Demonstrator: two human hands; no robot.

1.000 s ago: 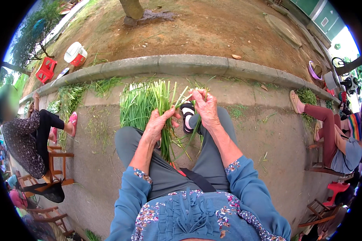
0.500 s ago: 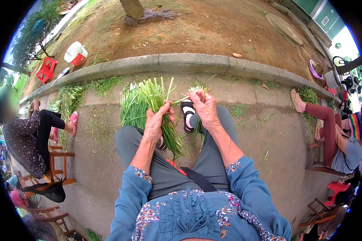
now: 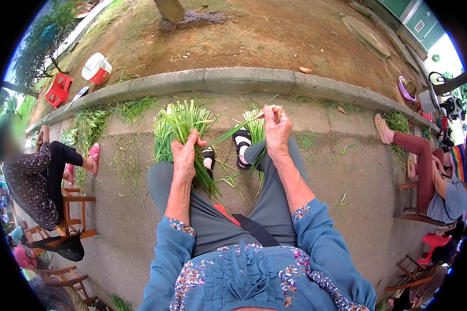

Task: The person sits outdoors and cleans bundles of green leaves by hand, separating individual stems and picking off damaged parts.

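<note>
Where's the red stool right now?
The red stool sits at the upper left of the head view, on the dirt beyond the curb, just left of a white and red container, well away from both hands.

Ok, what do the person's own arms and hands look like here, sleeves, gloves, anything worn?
Both hands are bare: no gloves on the left hand or the right hand. The forearms are uncovered, with blue sleeves pushed up near the elbows, each ending in a floral patterned cuff. No rings or watch that I can make out.
</note>
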